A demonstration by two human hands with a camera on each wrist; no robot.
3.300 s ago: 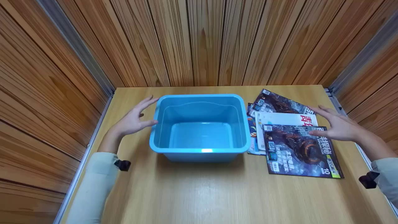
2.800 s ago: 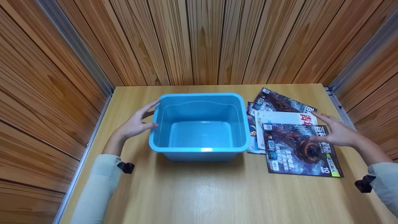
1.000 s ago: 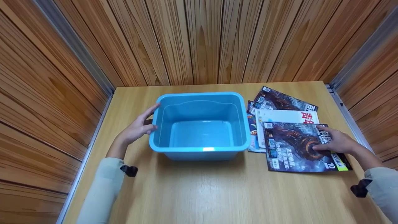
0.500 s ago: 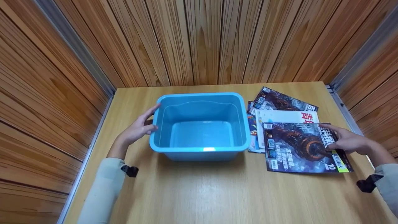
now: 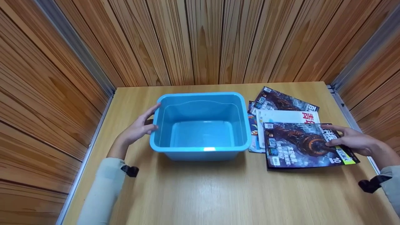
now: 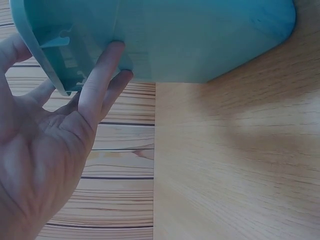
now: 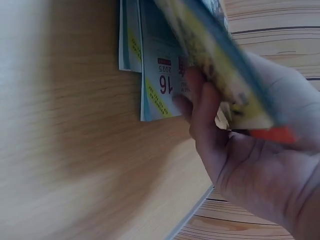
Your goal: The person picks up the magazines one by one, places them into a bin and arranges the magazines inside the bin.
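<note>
The right wrist view is blurry, so the words on the top magazine [image 7: 220, 65] are hard to read. There the right hand [image 7: 250, 150] has its fingers [image 7: 200, 107] under the magazine's edge, and the thumb is hidden behind the paper. The magazine pile under it [image 7: 155, 75] is cut off at the top of the picture.

In the head view, the right hand [image 5: 354, 142] pinches the right edge of the top magazine [image 5: 300, 145], thumb on the cover. That edge is tipped up off the pile [image 5: 281, 107]. The pile lies on the tabletop [image 5: 203, 193], to the right of the blue tub [image 5: 201, 125]. Part of the pile is hidden under the top magazine.

The left hand [image 5: 137, 126] rests flat on the left side of the tub, fingers straight and a little apart. In the left wrist view, the fingers [image 6: 102, 82] touch the tub wall [image 6: 200, 35] just under the rim.

Half a second ago the top magazine lay flat and the right hand only touched it. Now its right edge is lifted. The left hand and the tub have stayed in the same place.
</note>
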